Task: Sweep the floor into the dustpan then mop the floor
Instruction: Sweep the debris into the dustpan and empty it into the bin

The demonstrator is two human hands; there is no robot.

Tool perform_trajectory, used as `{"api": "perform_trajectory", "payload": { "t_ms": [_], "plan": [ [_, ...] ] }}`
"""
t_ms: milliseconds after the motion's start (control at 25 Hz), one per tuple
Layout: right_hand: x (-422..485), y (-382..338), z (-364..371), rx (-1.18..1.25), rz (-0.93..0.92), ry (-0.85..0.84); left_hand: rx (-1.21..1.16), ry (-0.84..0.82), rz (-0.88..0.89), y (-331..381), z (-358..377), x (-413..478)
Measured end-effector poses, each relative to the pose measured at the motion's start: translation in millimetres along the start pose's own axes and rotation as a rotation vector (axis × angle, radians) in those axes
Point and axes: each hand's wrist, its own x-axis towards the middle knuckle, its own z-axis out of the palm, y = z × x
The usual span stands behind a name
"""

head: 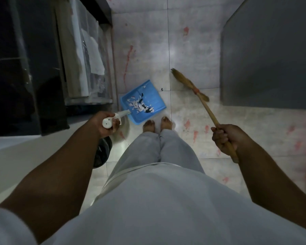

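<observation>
A blue dustpan sits low over the tiled floor just ahead of my bare feet, holding several white and black scraps. My left hand grips its white handle. My right hand grips the wooden handle of a straw broom, whose bristles point up and left over the floor, to the right of the dustpan. One small dark scrap lies on the tile beyond the pan's edge.
The pale tiles carry red stains. A dark cabinet with clear plastic-covered items stands on the left. A grey block fills the right. A dark round object sits by my left leg.
</observation>
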Motion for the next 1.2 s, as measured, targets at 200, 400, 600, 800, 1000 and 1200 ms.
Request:
{"api": "perform_trajectory", "payload": {
  "t_ms": [200, 400, 600, 800, 1000, 1200],
  "plan": [
    [12.7, 35.4, 14.4, -0.069, 0.137, -0.025, 0.02, 0.0, -0.01, -7.0, 0.2, 11.6],
    [-26.6, 56.9, -25.6, -0.075, 0.169, -0.082, -0.017, 0.009, 0.004, -9.1, -0.9, 7.1],
    [-43.5, 45.3, -34.3, -0.035, 0.107, -0.083, -0.011, 0.03, 0.037, -14.1, 3.7, 0.6],
    [-49.6, 33.3, -25.2, -0.04, 0.039, -0.077, -0.063, -0.018, 0.036, -10.1, 11.1, -5.2],
    [-55.5, 23.2, -21.8, -0.003, -0.011, -0.081, -0.105, -0.08, 0.105, 6.9, 27.6, -19.8],
    [-58.6, 9.1, -21.3, 0.007, -0.035, -0.101, -0.148, -0.144, 0.149, 24.4, 41.9, -40.0]
  ]
}}
